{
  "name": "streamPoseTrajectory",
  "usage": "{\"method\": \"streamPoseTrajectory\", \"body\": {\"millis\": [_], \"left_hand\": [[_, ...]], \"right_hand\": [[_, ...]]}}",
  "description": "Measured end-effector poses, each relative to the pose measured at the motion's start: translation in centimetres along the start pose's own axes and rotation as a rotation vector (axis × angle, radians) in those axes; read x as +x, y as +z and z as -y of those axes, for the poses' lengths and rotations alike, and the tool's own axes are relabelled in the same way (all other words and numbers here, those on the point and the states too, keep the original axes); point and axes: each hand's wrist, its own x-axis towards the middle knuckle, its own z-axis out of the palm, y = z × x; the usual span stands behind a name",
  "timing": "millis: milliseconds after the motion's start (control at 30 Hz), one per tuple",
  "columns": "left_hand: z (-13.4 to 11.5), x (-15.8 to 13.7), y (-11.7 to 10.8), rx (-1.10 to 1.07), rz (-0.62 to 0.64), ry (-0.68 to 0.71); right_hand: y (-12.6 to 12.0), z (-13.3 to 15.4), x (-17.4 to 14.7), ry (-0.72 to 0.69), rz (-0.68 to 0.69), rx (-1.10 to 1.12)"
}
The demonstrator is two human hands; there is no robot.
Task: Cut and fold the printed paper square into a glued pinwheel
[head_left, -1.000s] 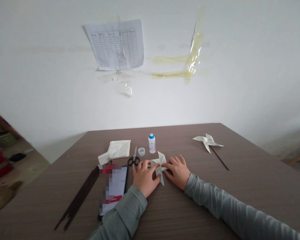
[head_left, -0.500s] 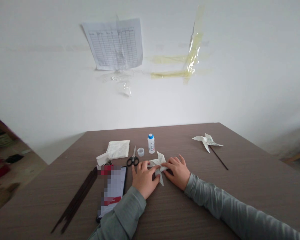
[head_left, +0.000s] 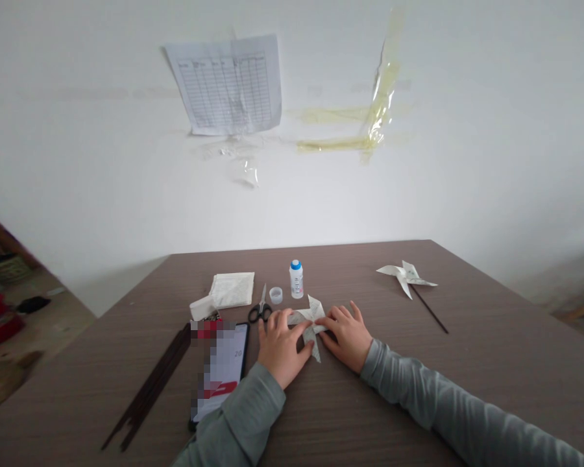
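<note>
My left hand (head_left: 279, 347) and right hand (head_left: 348, 334) pressing flat on the paper pinwheel (head_left: 311, 319) between them on the counter (head_left: 467, 363), neither grip closed around it, scissors (head_left: 260, 310) just beyond, glue bottle (head_left: 296, 279) behind, phone (head_left: 221, 373) left

Room: plain white wall (head_left: 467, 162), evenly lit by soft, diffuse light. Fixed to it, a printed sheet with a ruled grid (head_left: 228, 84), its corners curling; to the right, strips of yellowed tape and clear film (head_left: 370, 123) crossing one another. Furniture: dark brown wood-grain worktop (head_left: 491, 363), its far edge set close to the wall. Left margin: brownish floor (head_left: 39, 324) with blurred red and dark items, too indistinct to tell
</note>
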Motion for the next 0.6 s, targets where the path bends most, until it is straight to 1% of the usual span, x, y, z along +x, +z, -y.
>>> {"method": "streamPoseTrajectory", "body": {"millis": [100,300,500,600], "left_hand": [[0.0,0.0,0.1,-0.010,-0.031,0.012],[0.7,-0.1,1.4,-0.038,-0.002,0.021],[2.2,0.2,3.0,-0.006,-0.002,0.054],[2.4,0.2,3.2,0.007,-0.010,0.058]], "right_hand": [[0.0,-0.1,-0.1,-0.002,-0.002,0.013],[0.4,-0.4,-0.4,0.006,0.009,0.039],[2.2,-1.7,-0.5,-0.096,-0.105,0.058],[2.8,-1.8,-0.5,-0.100,-0.125,0.055]]}}
